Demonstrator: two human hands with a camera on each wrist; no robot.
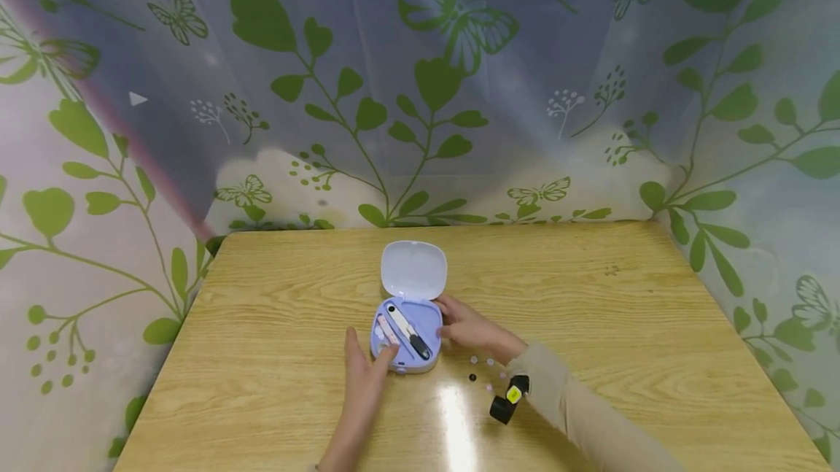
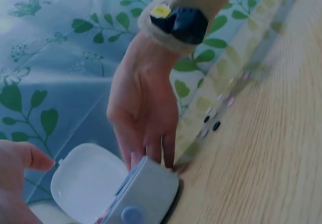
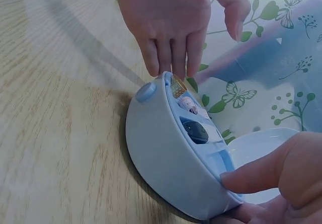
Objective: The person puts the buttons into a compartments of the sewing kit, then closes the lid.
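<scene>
A pale blue storage box (image 1: 429,317) lies on the table with its white lid (image 1: 413,271) flipped back. In its compartments are a slim white tool with a black end (image 1: 408,332) and a pink-and-white strip (image 1: 387,327). The right wrist view also shows a small gold piece (image 3: 177,87) in the box. My right hand (image 1: 472,327) grips the box's right side, thumb on the rim, fingers partly hidden behind the wall. On the left, my left hand (image 1: 364,373) has straight fingers beside the box, its thumb apart from them; whether it touches the wall is unclear.
Several small buttons, including a black button (image 1: 472,377), lie scattered right of the box, near the right wrist's black strap (image 1: 504,409). The wooden table (image 1: 282,297) ends at a curtain (image 1: 367,93) with green leaves and butterflies behind and at the sides.
</scene>
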